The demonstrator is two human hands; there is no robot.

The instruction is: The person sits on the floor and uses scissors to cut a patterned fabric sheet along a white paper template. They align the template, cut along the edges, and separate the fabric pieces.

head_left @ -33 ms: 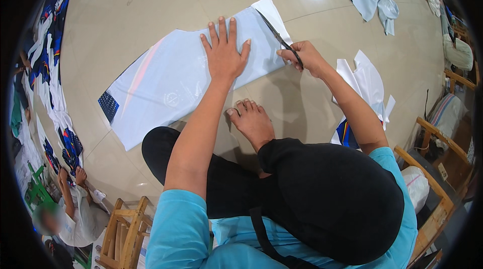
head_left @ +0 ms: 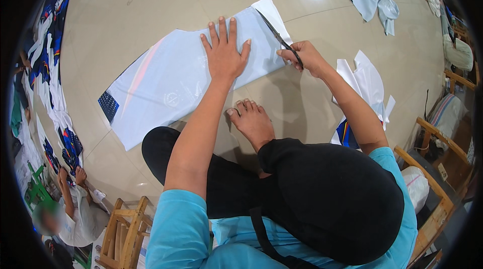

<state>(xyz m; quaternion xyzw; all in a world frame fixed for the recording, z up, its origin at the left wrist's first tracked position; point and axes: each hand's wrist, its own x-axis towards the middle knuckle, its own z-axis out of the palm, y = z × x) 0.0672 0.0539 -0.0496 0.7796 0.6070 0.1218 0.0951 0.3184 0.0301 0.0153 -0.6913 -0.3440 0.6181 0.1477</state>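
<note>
One large pale fabric sheet (head_left: 171, 83) spread on the floor, one pair of scissors (head_left: 279, 37), two bare hands (head_left: 224, 55), one bare foot (head_left: 251, 120), one crumpled light blue cloth (head_left: 377, 2), one stack of white cut pieces (head_left: 367, 83), two wooden chairs (head_left: 123, 234), one other person (head_left: 75, 213) seated at the lower left.

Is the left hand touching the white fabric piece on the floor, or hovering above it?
Touching. The head view shows the left hand pressed flat, fingers spread, on the white fabric piece, with no gap or shadow beneath the palm, while the right hand works the scissors at its edge.
</note>
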